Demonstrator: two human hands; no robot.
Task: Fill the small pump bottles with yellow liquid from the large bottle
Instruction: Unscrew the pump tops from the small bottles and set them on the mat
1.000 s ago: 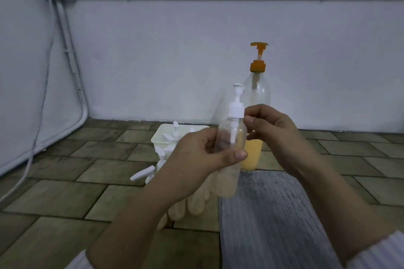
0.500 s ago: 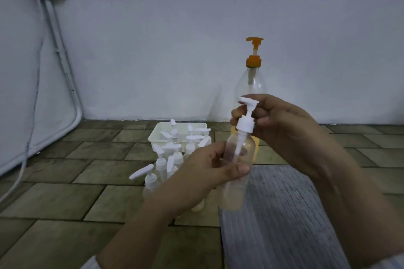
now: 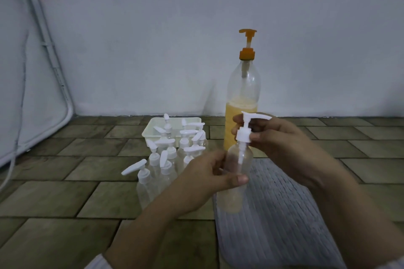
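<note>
My left hand (image 3: 209,179) grips a small clear pump bottle (image 3: 234,194) around its middle; a little pale yellow liquid lies in its bottom. My right hand (image 3: 275,144) pinches the bottle's white pump head (image 3: 246,131), which is raised off the neck so its tube shows inside the bottle. Behind them stands the large clear bottle (image 3: 243,94) with an orange pump, about half full of yellow liquid. Several small pump bottles (image 3: 168,155) with white pumps stand in a cluster to the left.
A white plastic tray (image 3: 150,129) sits behind the cluster near the white wall. A grey ribbed mat (image 3: 279,214) lies under my hands on the tiled floor. A cable and white pipe (image 3: 52,54) run down the left wall.
The pump head has come up out of the small bottle's neck and its spout now points right. Both hands and the bottle sit lower in view than a second ago.
</note>
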